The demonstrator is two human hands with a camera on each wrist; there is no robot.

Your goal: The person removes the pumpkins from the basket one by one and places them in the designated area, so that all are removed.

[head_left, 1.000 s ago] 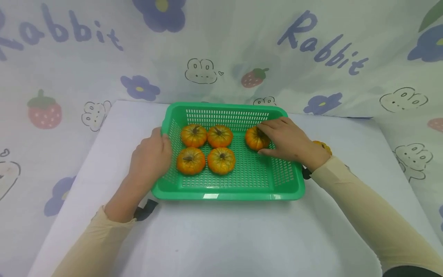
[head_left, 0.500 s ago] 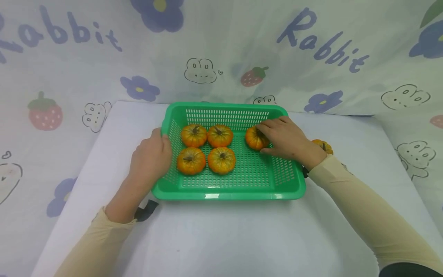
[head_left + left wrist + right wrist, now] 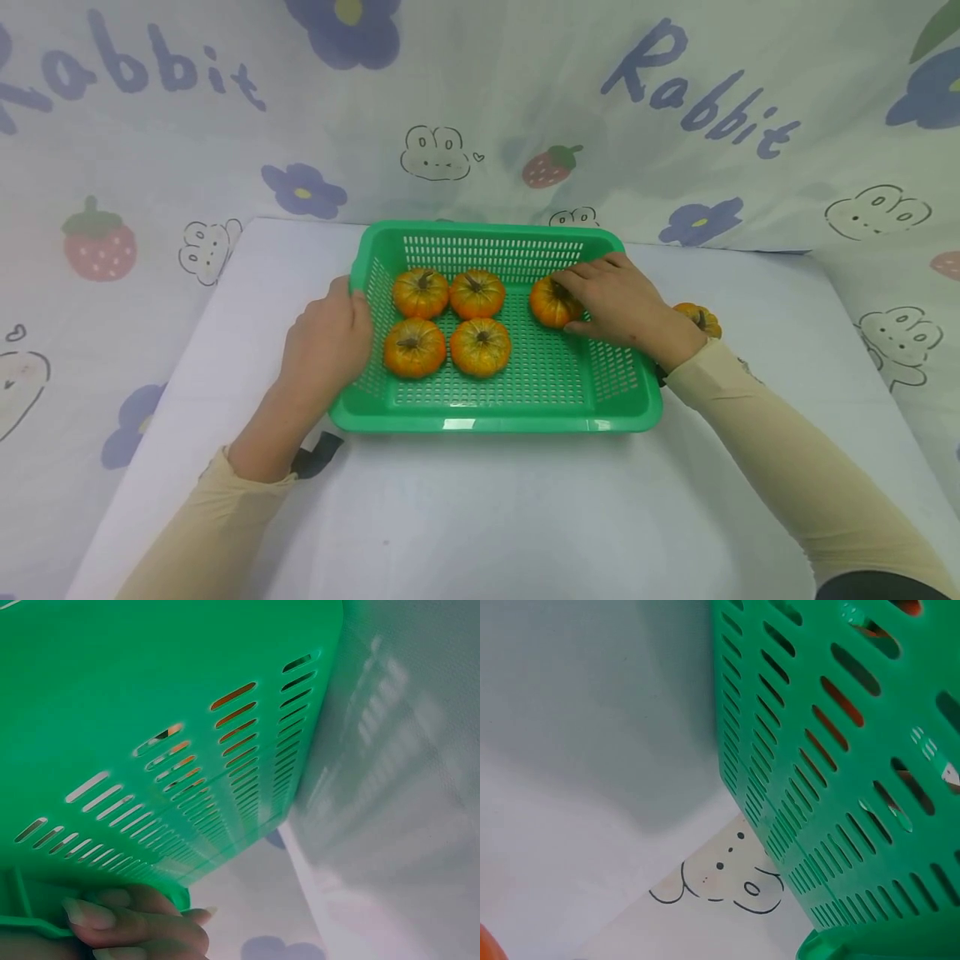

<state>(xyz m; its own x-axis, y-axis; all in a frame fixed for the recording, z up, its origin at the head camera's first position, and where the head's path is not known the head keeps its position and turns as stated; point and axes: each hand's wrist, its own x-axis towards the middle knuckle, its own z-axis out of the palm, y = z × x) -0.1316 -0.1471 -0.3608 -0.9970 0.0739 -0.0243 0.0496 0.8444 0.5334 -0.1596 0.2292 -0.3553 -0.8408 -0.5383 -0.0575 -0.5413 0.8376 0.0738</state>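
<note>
Pumpkin (image 3: 550,304) number five is in the right part of the green basket (image 3: 495,423), and the right hand (image 3: 622,304) has its fingers curled over its top and right side, with the thumb at the near edge. Compared with a second ago, not much has changed: it looks nudged a tiny bit left and toward the person, and the hand went along with it. The right sleeve (image 3: 795,450) slid over slightly too, so more of the loose pumpkin (image 3: 699,317) on the worktop (image 3: 480,508) shows, just right of the basket.

The left hand (image 3: 327,337) hasn't budged, still gripping the basket's left rim; the left wrist view has its fingers curled there, below the slotted wall. Four other pumpkins (image 3: 480,348) are exactly where they were, bunched two by two in the left part, with a gap between them and the held one. Behind it all hangs a rabbit-print cloth (image 3: 480,92).
</note>
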